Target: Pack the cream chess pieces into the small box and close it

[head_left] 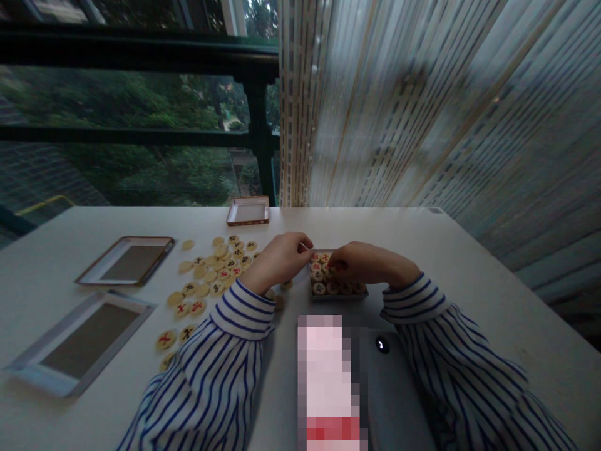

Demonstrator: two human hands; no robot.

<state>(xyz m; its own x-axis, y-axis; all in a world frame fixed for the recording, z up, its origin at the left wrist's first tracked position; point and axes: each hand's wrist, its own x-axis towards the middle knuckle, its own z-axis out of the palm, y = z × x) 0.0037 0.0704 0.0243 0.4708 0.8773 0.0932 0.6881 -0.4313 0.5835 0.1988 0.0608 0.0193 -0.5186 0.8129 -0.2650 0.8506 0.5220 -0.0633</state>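
Observation:
A small open box on the table holds several round xiangqi pieces in rows, with red and black characters. My left hand is at the box's far left corner, its fingers bent and closed at the rim. Over the right part of the box, my right hand has its fingers curled together, the tips down at the pieces. Whatever lies between those fingertips is hidden. Many loose xiangqi pieces are scattered left of the box, some face up, some blank side up; my left forearm covers part of them.
On the left lie two shallow open trays, a brown-rimmed one and a pale one. Another small tray stands at the table's far edge. A grey device and a blurred-out pink item lie in front of me.

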